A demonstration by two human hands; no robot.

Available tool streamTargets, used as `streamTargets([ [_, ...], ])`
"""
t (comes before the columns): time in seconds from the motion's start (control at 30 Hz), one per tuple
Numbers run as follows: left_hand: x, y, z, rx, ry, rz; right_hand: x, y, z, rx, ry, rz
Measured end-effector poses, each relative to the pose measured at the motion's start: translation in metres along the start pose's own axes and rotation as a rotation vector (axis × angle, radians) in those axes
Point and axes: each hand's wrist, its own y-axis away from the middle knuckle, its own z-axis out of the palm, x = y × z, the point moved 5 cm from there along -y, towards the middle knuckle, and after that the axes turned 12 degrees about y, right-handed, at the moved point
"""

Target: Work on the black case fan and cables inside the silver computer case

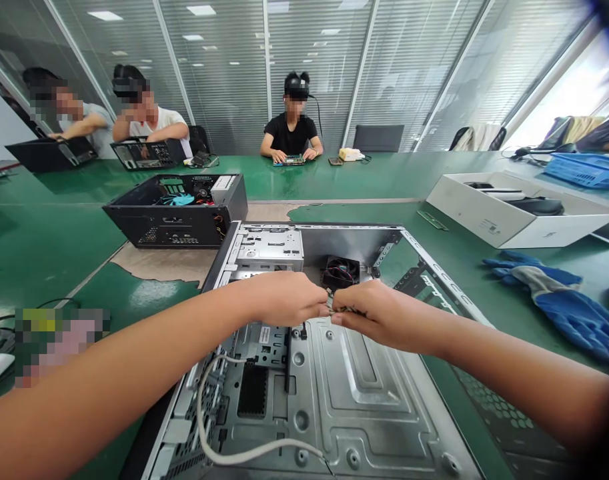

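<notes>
Metal case below left hand and right hand, 1 fan beyond.

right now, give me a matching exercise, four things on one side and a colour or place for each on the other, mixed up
1. left hand and right hand
2. fan
3. gloves
4. cable

A. blue and grey, on the green table
B. pale, curving across the near left of the open case
C. close together over the open case
D. black, near the case's far wall

Pairs: 1-C, 2-D, 3-A, 4-B
</notes>
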Motion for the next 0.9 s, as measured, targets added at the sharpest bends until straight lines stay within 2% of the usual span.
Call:
streamTargets([
  [0.07, 0.001, -0.001, 0.006, -0.124, 0.091, 0.026, -0.004, -0.002, 0.006, -0.075, -0.007, -0.010],
  [0.13, 0.002, -0.001, 0.011, -0.193, 0.123, 0.027, -0.007, -0.003, 0.011, -0.142, -0.027, -0.002],
  [0.27, 0.000, 0.001, 0.011, -0.040, -0.079, -0.064, -0.006, -0.004, 0.013, -0.171, -0.159, 0.081],
  [0.43, 0.008, 0.007, 0.008, 0.184, -0.254, 0.054, 0.008, -0.003, 0.010, -0.187, -0.470, 0.190],
  [0.57, 0.013, 0.011, 0.006, 0.291, -0.349, 0.104, 0.016, 0.000, 0.010, -0.202, -0.722, 0.269],
  [0.67, 0.014, 0.012, 0.003, 0.346, -0.393, 0.122, 0.017, 0.000, 0.011, -0.210, -0.855, 0.267],
  [0.77, 0.013, 0.010, 0.004, 0.275, -0.363, 0.148, 0.017, 0.000, 0.011, -0.211, -0.763, 0.210],
  [0.9, 0.009, 0.006, 0.006, 0.081, -0.244, 0.050, 0.011, -0.001, 0.010, -0.153, -0.352, 0.127],
])
